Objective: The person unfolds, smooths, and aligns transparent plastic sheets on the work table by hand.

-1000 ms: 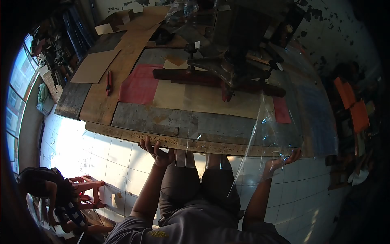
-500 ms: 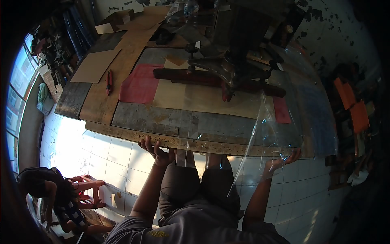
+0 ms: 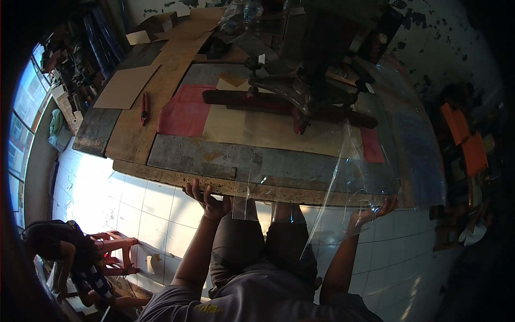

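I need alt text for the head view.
A person's left hand and right hand are at the front edge of a worn worktable, clear plastic film hanging over it. A dark machine overhangs pink and cream sheets; left lies a red utility knife.

L hand (image 3: pixel 210 205) half-open w/ fingers (image 3: pixel 195 189) bent up; R hand (image 3: pixel 373 211) well apart, grip unclear; forearms (image 3: pixel 194 252) below hands, angled up.

Single head-worn view, wide-angled, looks forward and steeply down past wearer's torso (image 3: pixel 252 290) onto near workbench (image 3: pixel 150 174).
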